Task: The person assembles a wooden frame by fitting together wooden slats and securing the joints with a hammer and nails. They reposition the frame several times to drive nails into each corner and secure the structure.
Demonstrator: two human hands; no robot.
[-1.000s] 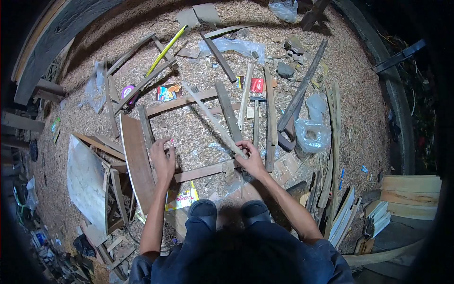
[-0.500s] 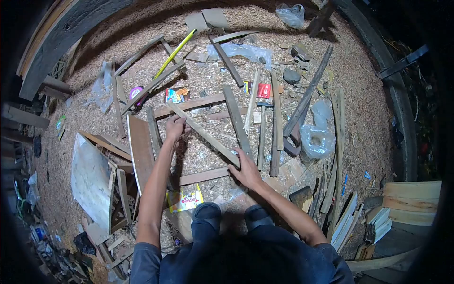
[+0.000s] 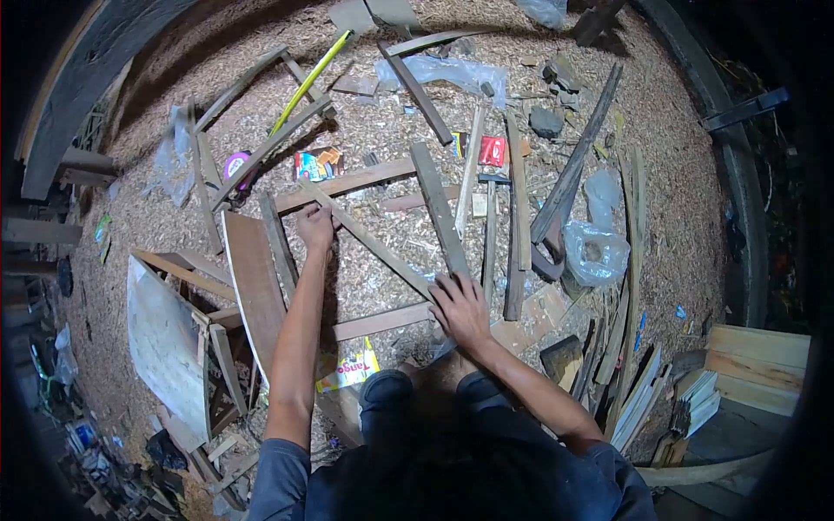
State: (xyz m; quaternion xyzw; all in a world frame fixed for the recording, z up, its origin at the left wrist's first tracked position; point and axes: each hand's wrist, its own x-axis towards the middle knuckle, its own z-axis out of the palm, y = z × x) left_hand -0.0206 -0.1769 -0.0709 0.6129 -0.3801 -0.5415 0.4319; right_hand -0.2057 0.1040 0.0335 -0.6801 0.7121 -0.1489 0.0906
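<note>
A pale wooden strip (image 3: pixel 373 241) lies diagonally across a four-sided wooden frame (image 3: pixel 356 180) on the ground. My left hand (image 3: pixel 316 228) is closed around the strip near its upper-left end, just inside the frame's far corner. At the near right corner my right hand (image 3: pixel 463 311) rests with its fingers bent over the strip's lower end and the frame's side piece (image 3: pixel 439 208). That hand covers the joint, so I cannot see how the pieces meet there. The near rail (image 3: pixel 382 322) runs between my forearms.
A hammer (image 3: pixel 493 180) lies right of the frame, among loose wooden lengths (image 3: pixel 518 208). Beyond the frame are a yellow level-like bar (image 3: pixel 310 80) and a purple tape measure (image 3: pixel 236 165). A curved panel (image 3: pixel 252 273) stands at left. Wood shavings cover the ground.
My right hand has shifted slightly down and right, its fingers now spread over the frame corner. My left hand stays on the strip, slightly lower along it. The camera view has shifted a little.
</note>
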